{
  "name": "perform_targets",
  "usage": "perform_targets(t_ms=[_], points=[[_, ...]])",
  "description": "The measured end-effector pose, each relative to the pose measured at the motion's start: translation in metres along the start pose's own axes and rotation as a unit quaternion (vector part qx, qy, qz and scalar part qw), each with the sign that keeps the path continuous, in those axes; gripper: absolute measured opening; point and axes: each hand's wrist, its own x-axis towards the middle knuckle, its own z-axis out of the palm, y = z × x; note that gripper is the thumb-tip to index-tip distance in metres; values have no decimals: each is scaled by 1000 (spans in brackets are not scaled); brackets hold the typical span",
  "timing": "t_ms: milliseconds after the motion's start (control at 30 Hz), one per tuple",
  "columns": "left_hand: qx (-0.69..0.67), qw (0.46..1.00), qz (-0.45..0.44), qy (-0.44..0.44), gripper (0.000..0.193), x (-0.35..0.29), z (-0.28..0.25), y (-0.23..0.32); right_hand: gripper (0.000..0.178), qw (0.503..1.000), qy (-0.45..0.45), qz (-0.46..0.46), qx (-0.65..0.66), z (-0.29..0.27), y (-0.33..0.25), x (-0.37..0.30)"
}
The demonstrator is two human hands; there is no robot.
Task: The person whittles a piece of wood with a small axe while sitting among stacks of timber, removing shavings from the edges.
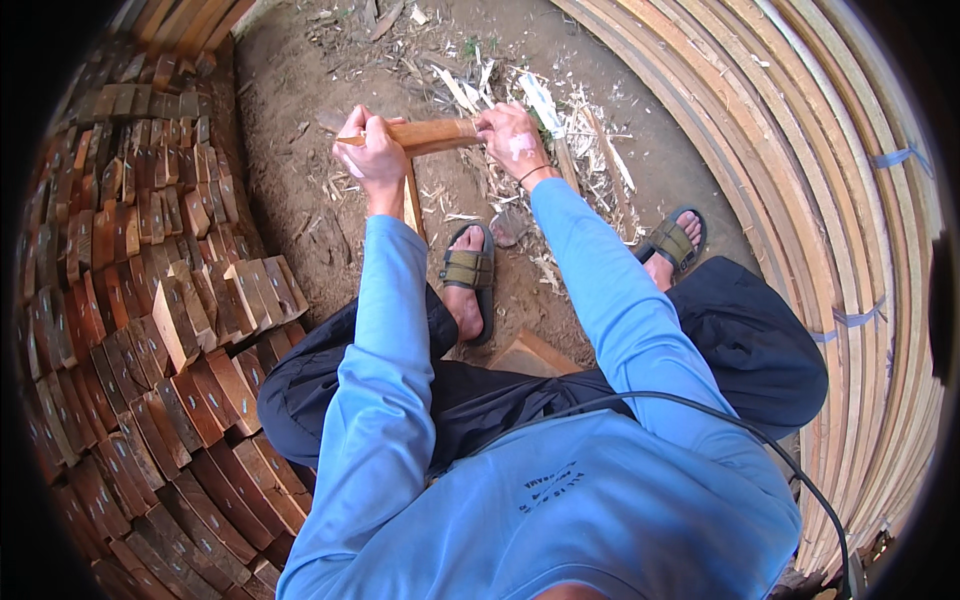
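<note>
A short orange-brown piece of wood (437, 136) is held roughly level between my two hands, out in front of me above the ground. My left hand (376, 158) wraps round its left part, and the pointed left end sticks out beyond the fingers. The fingers of my right hand (514, 138) pinch the right end; that tip is partly hidden. Just below my left hand a narrow, pale wooden strip (412, 202) runs down toward my foot. I cannot tell whether it touches the held piece or lies on the ground.
Stacked cut wood blocks (190, 300) rise along my left side. Long bundled planks (800, 180), tied with blue straps, curve along the right. Wood shavings and splinters (590, 150) litter the dirt ahead. A flat board (530, 355) lies between my sandalled feet. A black cable (740, 420) crosses my shirt.
</note>
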Motion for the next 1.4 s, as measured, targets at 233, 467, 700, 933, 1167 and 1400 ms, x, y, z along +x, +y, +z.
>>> perform_targets(t_ms=[233,467,700,933,1167,1400], points=[[57,998,10,4,28,5,3,-5,8,993,-59,89,59,-8,11,16],[47,999,20,3,29,6,14,7,26,930,-100,250,249,-5,22,8],[66,997,26,-5,30,7,17,7,14,887,-89,325,315,0,24,5],[53,998,26,-3,30,8,14,4,16,943,-71,309,103,-2,-3,19],[74,997,22,9,25,8,22,8,8,979,-10,187,-78,4,-18,20],[100,994,34,10,24,5,30,31,12,987,6,69,-144,-2,-22,5]])
